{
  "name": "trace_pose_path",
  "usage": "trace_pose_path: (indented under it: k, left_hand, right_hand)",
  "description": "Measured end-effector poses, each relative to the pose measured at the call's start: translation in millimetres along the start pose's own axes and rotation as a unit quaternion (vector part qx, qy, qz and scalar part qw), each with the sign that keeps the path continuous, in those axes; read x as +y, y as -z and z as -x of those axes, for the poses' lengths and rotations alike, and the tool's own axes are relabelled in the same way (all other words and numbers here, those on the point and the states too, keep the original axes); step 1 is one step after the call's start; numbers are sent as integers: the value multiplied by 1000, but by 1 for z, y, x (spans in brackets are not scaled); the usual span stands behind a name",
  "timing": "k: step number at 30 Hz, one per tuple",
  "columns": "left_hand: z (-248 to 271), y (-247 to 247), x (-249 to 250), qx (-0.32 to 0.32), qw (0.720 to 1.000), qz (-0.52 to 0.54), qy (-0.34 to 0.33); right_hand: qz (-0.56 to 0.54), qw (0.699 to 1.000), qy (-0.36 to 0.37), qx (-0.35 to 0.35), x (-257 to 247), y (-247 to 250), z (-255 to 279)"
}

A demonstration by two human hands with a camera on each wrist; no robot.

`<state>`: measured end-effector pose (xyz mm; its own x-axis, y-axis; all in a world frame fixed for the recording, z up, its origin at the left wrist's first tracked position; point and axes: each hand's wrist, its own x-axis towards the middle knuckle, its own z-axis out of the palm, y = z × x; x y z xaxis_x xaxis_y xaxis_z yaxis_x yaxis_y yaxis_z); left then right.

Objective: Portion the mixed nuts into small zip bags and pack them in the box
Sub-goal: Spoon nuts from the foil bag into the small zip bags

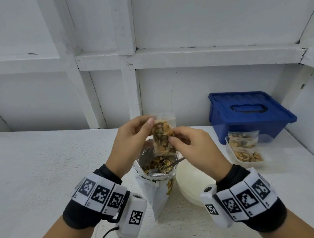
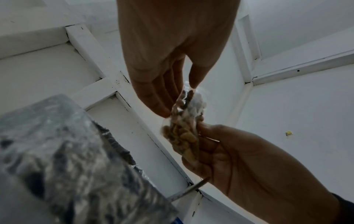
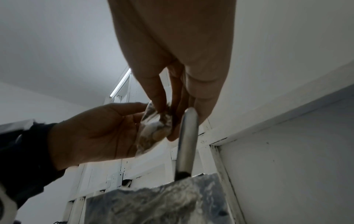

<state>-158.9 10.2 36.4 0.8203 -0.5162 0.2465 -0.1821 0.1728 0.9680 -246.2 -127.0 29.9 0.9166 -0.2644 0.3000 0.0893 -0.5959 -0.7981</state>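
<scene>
Clear zip bag (image 1: 162,137) pinched between both hands' grip

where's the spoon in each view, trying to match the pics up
Head: the spoon stands in the open foil nut bag, below both hands, handle leaning right.
Left wrist: only its handle shows, low centre, jutting from the foil bag's edge below the right hand.
Right wrist: the handle rises up the middle from the foil bag.
Shared landmark: the small zip bag of nuts pinched by both hands just above it.
</scene>
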Motion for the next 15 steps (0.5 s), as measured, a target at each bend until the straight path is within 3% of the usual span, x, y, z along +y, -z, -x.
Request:
trace_pose_path:
  k: [3,6,15]
  left_hand:
    - [-1,0,-2,25,999,-15,-21]
    - [-1,0,-4,33,996,-63,-54]
    - [-6,10,-3,-22,983,-171,-70]
  right_hand:
    - [-28,1000,-11,-8,-2,2,0]
    - [-62,998,-1,28,-5,4,-2]
    - [-117,992,2,48,-1,22,-12]
